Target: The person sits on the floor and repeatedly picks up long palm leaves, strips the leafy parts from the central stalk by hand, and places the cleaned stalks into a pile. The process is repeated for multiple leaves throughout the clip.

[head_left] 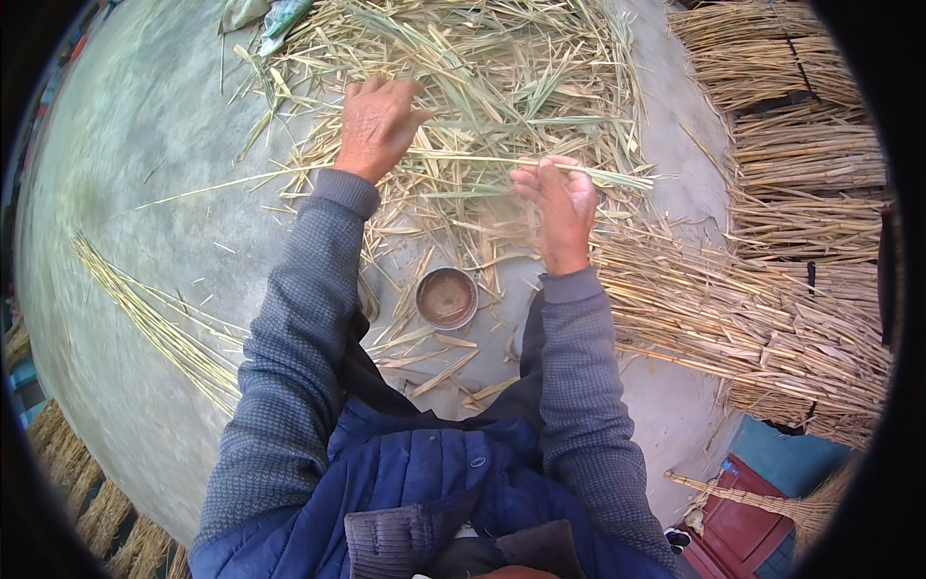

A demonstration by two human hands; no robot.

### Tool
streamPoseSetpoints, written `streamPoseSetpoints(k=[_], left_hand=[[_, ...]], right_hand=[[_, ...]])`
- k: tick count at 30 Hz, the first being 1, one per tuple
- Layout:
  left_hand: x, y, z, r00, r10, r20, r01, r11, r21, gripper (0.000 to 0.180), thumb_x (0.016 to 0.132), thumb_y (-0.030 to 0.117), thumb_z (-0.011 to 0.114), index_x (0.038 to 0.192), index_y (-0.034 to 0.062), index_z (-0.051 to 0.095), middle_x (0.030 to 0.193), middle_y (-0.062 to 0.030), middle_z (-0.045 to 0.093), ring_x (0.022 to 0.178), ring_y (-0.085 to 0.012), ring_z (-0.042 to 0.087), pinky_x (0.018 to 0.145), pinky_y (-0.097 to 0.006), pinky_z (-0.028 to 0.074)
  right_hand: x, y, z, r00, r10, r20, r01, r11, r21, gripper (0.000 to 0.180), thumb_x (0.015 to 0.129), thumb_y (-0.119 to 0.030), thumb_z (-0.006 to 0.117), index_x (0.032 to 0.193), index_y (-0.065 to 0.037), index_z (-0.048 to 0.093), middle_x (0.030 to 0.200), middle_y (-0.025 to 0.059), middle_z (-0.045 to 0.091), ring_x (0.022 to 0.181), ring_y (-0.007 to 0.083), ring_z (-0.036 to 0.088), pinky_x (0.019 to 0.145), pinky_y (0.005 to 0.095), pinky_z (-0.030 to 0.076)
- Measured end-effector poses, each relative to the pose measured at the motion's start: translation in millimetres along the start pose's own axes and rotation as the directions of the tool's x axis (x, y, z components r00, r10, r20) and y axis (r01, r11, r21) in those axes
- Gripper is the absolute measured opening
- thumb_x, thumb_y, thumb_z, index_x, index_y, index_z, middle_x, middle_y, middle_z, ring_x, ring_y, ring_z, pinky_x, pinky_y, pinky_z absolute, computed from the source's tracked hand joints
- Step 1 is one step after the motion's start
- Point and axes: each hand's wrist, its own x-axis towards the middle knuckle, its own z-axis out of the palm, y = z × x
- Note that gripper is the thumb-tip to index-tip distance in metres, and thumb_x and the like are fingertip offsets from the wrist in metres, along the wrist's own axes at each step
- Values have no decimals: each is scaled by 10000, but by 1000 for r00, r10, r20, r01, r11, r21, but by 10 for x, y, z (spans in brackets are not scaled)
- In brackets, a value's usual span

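A long, thin reed stalk (pixel 473 157) runs crosswise in front of me, its pale end reaching far left over the floor and its leafy green end at the right. My right hand (pixel 561 198) pinches it near that leafy end between thumb and fingers. Just above the stalk, over the edge of a heap of dry leaves and husks (pixel 540 58), is my left hand (pixel 378 125). Its fingers are curled downward and slightly blurred, so their tips and anything in them are hidden. Between my legs stands a small round metal bowl (pixel 448 298) with a brownish inside.
Slender bare stalks (pixel 159 323) lie on the concrete floor (pixel 116 145) at the left. Big bundles of dry reeds (pixel 743 318) are stacked along the right. A straw broom (pixel 762 497) lies by a red panel (pixel 743 526) at lower right. More bundles (pixel 101 516) sit at lower left.
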Motion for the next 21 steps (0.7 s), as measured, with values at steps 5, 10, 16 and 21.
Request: streamPoseSetpoints(k=[5,10,16,21], left_hand=[[-82,405,212,958,219,186,-26,710,-704,274,838,272,793,963,35,733,863,-80,727,810,-219,682,737,-350,517],[-77,233,111,884,110,454,285,643,-711,217,873,230,780,925,26,724,764,-24,696,700,-112,632,632,-287,495],[-36,140,-47,770,26,637,446,692,-568,254,823,265,805,870,29,724,770,-66,704,709,-163,651,660,-335,511],[-133,556,152,916,90,392,267,593,-759,262,814,259,802,931,37,728,771,-82,716,693,-170,672,636,-322,521]], right_hand=[[-3,27,125,1000,-19,20,19,1000,6,285,983,-174,649,1139,41,546,949,176,703,819,216,731,685,280,598],[17,-123,-6,995,-99,29,100,995,-19,261,966,-175,680,1086,34,582,956,160,709,855,214,730,732,284,597],[28,-178,-94,997,-82,5,82,997,6,286,971,-215,677,1039,44,575,942,166,706,855,218,729,743,292,598],[-4,-144,-10,998,-63,-12,63,998,-9,285,976,-210,668,1041,51,574,938,172,706,832,213,729,723,280,596]])
